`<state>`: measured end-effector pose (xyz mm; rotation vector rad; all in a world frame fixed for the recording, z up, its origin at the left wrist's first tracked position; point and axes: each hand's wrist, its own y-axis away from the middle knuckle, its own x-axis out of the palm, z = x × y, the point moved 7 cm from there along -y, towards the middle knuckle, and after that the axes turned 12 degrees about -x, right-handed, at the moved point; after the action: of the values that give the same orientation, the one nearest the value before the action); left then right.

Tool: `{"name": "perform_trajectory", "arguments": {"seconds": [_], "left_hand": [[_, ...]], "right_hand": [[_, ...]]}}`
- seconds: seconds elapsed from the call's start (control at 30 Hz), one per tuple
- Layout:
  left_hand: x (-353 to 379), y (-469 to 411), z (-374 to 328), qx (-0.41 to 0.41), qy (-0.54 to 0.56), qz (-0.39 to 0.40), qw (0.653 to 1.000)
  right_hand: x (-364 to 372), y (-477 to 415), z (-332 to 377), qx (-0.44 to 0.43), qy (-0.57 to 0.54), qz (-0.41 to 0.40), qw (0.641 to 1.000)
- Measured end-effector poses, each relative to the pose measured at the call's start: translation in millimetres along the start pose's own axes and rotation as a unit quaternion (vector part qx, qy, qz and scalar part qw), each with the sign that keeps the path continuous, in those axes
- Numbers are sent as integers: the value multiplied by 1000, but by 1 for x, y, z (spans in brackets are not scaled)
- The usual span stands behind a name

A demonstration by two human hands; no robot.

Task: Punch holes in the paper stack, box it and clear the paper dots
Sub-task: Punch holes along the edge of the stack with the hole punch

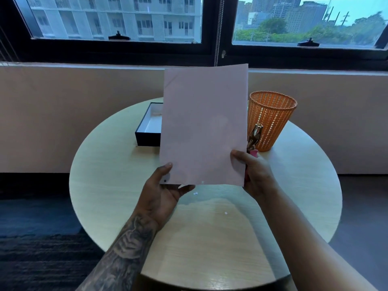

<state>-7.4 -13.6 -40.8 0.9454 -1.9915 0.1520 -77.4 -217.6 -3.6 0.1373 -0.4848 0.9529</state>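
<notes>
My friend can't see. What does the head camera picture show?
Two hands, left and right, hold a pink paper stack upright above a round table. The right hand also holds a hole punch. Behind sit an open box and an orange basket; paper dots lie on the table.

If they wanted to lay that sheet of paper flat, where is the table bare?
The near half of the table is bare except for a few paper dots. The left edge beside the open box and the right edge past the orange basket are free too. The far middle is crowded.
</notes>
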Motion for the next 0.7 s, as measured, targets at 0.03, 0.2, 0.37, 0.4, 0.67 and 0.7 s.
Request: {"name": "perform_trajectory", "arguments": {"seconds": [0.03, 0.2, 0.37, 0.4, 0.67, 0.7], "left_hand": [[6, -1, 4, 1, 14, 19, 1000], [31, 4, 23, 11, 94, 57, 994], [32, -2, 37, 64, -78, -61, 993], [30, -1, 37, 76, -136, -107, 982], [39, 10, 45, 15, -334, -160, 929], [40, 11, 44, 27, -345, -165, 923]], "right_hand": [[1, -1, 0, -4, -3, -5, 1000], [5, -3, -3, -18, -28, -20, 999], [10, 0, -4, -21, -29, -16, 999], [13, 2, -4, -20, -23, -6, 1000], [25, 6, 8, -25, 46, 77, 996], [27, 7, 11, -31, 52, 85, 995]]}}
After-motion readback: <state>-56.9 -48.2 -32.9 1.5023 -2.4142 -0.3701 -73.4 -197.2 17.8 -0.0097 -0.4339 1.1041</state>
